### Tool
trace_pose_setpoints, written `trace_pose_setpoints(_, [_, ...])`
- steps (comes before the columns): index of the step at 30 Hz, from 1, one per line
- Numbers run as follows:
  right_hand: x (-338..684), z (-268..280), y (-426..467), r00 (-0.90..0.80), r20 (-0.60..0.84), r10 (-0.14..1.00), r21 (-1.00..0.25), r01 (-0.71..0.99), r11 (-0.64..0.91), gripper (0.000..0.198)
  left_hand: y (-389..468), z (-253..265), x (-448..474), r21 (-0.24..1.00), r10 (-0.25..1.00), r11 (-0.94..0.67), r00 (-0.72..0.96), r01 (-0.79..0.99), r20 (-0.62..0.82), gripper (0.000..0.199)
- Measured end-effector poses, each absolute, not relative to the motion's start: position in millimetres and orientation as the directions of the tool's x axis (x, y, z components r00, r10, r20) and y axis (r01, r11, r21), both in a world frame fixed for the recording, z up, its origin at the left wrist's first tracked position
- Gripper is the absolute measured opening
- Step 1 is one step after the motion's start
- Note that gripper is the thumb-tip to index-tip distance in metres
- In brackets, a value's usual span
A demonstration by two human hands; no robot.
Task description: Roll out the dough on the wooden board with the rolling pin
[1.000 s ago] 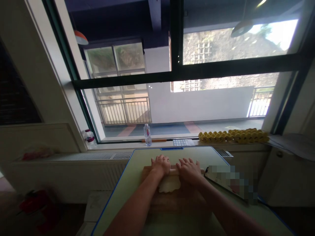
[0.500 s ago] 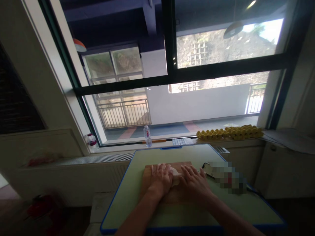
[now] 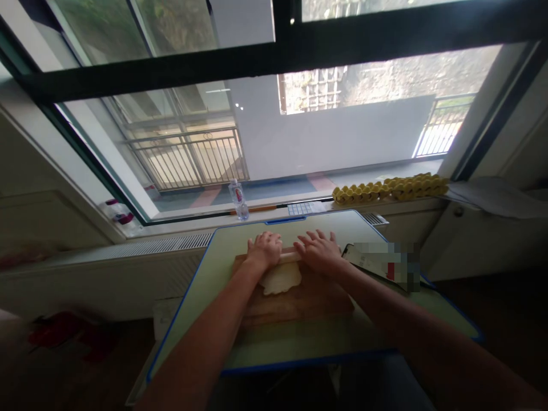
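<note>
A pale rolling pin point(image 3: 290, 257) lies across the far part of a wooden cutting board point(image 3: 306, 302), its ends hidden under my hands. My left hand point(image 3: 265, 250) is closed over its left end, fingers pointing toward the window. On its right end my right hand point(image 3: 317, 249) holds the pin under the palm, fingers somewhat apart and reaching past it. Just on my side of the pin lies a flat, uneven piece of dough point(image 3: 280, 278), touching or nearly touching it.
The board rests on a pale green table point(image 3: 201, 311) with a blue rim. A phone point(image 3: 370, 264), partly blurred out, lies to the right. On the windowsill stand a plastic bottle point(image 3: 238, 201) and yellow egg trays point(image 3: 389, 188). A radiator point(image 3: 166, 245) runs along the wall.
Both hands have pushed the rolling pin away from me toward the board's far edge. More of the flat dough now shows. The camera view has tilted downward.
</note>
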State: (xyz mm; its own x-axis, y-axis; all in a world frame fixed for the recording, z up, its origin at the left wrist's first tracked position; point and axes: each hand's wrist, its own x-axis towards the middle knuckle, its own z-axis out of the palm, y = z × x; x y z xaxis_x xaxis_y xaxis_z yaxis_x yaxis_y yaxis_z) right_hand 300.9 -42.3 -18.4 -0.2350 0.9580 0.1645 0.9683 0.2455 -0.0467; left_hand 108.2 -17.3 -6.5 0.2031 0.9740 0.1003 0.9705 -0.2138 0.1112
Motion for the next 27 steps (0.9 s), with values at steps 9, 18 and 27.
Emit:
trace_pose_setpoints(9, [308.1,-22.4,-82.2,-0.318,0.186,0.93,-0.112,0.933,0.342,0.057,-64.4,-18.3,101.2,0.068,0.919,-0.388,0.38,0.919,0.105,0.057])
trace_pose_setpoints(18, [300.1,-19.4,-39.6,-0.329,0.152,0.932,-0.093,0.934,0.345,0.061,-19.2,-13.3,95.3,0.012,0.923,-0.376,0.373,0.927,0.094,0.051])
trace_pose_setpoints(27, [295.6,-14.4,-42.1,-0.329,0.127,0.936,-0.16,0.924,0.347,0.057,-12.8,-28.3,84.5,0.044,0.865,-0.49,0.48,0.871,0.147,0.049])
